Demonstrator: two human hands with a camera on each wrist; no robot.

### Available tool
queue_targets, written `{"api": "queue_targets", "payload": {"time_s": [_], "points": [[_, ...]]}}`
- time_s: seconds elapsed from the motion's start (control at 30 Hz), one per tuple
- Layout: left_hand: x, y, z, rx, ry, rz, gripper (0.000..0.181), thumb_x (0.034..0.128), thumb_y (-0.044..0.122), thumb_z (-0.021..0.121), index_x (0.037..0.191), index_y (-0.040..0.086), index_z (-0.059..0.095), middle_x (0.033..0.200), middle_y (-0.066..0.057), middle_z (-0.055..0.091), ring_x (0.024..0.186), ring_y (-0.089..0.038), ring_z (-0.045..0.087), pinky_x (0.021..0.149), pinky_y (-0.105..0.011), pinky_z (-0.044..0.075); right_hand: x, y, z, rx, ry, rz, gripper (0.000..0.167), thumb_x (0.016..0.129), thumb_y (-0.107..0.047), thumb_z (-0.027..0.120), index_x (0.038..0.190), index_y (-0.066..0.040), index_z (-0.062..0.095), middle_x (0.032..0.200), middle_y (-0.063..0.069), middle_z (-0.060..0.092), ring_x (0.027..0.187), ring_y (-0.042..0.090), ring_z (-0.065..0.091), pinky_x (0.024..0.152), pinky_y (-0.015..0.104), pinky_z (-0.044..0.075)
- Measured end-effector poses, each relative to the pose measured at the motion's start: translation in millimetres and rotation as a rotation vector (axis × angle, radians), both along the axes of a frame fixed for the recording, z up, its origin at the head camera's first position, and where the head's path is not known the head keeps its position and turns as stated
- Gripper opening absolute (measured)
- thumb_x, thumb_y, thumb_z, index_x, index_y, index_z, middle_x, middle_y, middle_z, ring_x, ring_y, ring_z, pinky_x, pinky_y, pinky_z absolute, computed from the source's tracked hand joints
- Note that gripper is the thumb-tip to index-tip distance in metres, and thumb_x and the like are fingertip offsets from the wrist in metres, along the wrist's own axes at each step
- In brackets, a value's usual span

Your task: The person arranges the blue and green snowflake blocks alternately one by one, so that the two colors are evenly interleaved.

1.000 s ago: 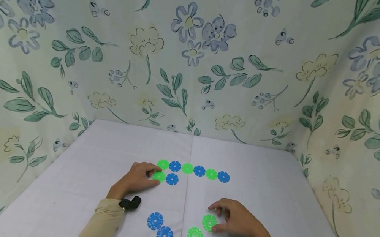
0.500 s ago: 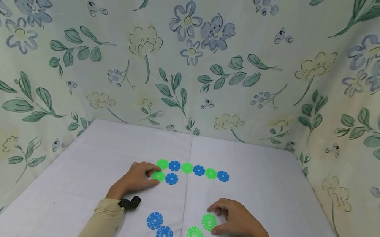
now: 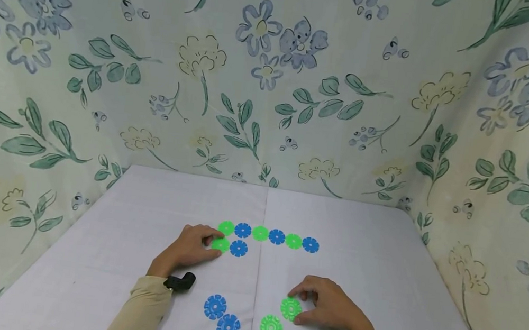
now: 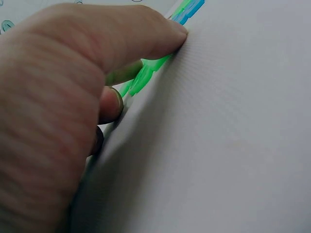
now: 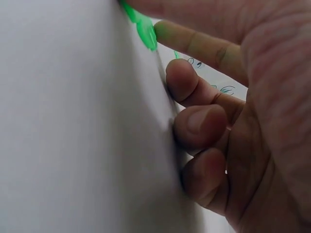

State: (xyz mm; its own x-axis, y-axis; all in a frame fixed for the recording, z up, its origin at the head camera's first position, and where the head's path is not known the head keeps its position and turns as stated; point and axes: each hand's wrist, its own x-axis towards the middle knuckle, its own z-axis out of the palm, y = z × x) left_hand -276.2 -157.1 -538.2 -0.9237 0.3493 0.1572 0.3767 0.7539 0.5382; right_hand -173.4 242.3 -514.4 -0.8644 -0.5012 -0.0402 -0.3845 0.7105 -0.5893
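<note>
My left hand (image 3: 194, 246) has its thumb and index finger on opposite edges of a green snowflake disc (image 3: 220, 245), a notched plastic piece lying flat. A blue snowflake disc (image 3: 239, 248) sits just right of it. In the left wrist view, the thumb covers part of the green plastic. My right hand (image 3: 329, 305) pinches another green snowflake disc (image 3: 291, 309) between thumb and index finger at its rim. The right wrist view shows that disc's green edge (image 5: 146, 31) by the fingertips, with the other fingers curled alongside.
Behind the left hand runs a row of alternating green and blue discs (image 3: 277, 237). Nearer the front lie two blue discs (image 3: 228, 328), touching, and a loose green disc (image 3: 271, 328). White cloth (image 3: 171, 193) covers the table, and a floral curtain (image 3: 194, 100) hangs around it.
The right index finger has come down a little to the upper rim of its green snowflake disc. The left hand keeps its place on the other one.
</note>
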Motion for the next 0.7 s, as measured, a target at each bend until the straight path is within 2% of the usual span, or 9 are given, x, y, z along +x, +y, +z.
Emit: {"api": "queue_targets", "payload": {"time_s": [0.33,0.5,0.7], "points": [[-2.9,-1.4,-4.4,-0.008,0.007,0.000,0.040,0.0783,0.045,0.082,0.116,0.034,0.073,0.074,0.013,0.049,0.074,-0.007,0.046,0.078,-0.036,0.026,0.3,-2.5,0.3,0.013,0.006,-0.010,0.041,0.066,-0.053,0.089,0.102,-0.042,0.073,0.086,-0.019,0.060,0.072,0.003,0.049,0.063,0.022,0.043],[-1.9,-1.9,-3.8,0.006,0.032,-0.014,0.039,0.0785,0.043,0.082,0.115,0.033,0.073,0.074,0.014,0.050,0.072,-0.006,0.046,0.078,-0.035,0.026,0.4,-6.7,3.2,0.037,-0.029,-0.055,0.043,0.063,-0.050,0.091,0.101,-0.041,0.073,0.087,-0.019,0.059,0.077,0.003,0.049,0.067,0.023,0.042],[0.0,-1.6,-1.4,0.014,0.029,-0.018,0.039,0.0789,0.043,0.082,0.115,0.032,0.073,0.074,0.013,0.051,0.072,-0.006,0.046,0.078,-0.035,0.026,1.4,-8.3,5.7,0.018,-0.031,-0.033,0.044,0.064,-0.048,0.092,0.101,-0.038,0.071,0.094,-0.022,0.063,0.083,0.002,0.052,0.073,0.023,0.045]]}}
